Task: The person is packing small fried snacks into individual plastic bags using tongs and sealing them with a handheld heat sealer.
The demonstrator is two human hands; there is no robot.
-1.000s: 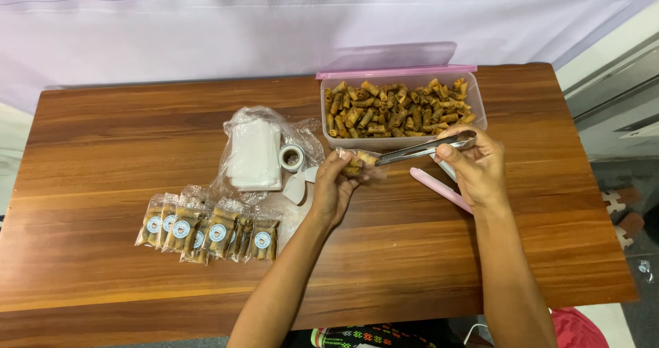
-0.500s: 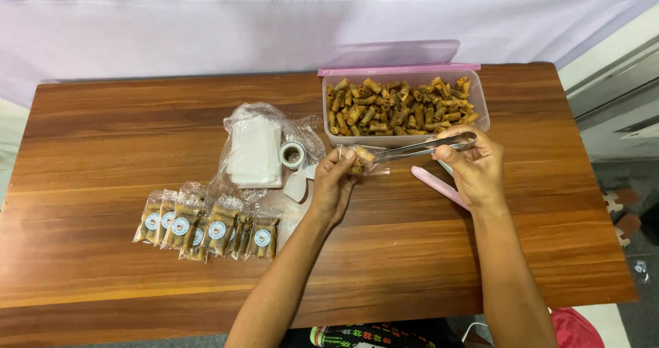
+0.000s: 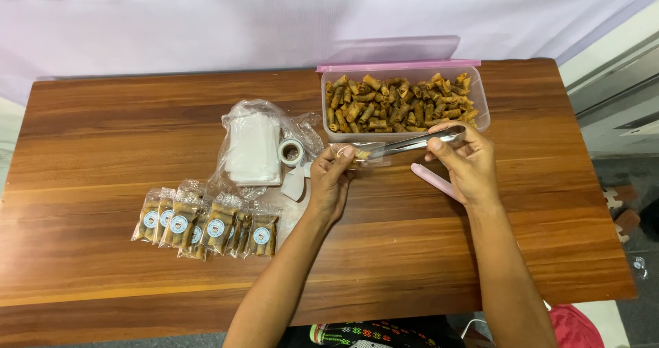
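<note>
Left hand (image 3: 331,182) fingers pinch a small clear bag (image 3: 357,154), light and limp; right hand (image 3: 465,163) squeezes metal tongs (image 3: 415,143), apparently feeding a brittle snack roll at nine o'clock.

Row of filled snack packets (image 3: 206,224), tape roll (image 3: 292,152), pink stick (image 3: 436,181), wooden table (image 3: 103,128)

Left hand (image 3: 333,183) holding small clear bag (image 3: 360,154), right hand (image 3: 467,163) gripping metal tongs (image 3: 415,143)

The wooden bench (image 3: 103,128) carries a clear tub of fried rolls (image 3: 401,104) at its far edge, a bag of white sheets (image 3: 255,149) mid-bench, sealed snack packets (image 3: 206,223) toward the near-left, and a pink stick (image 3: 434,181).
</note>
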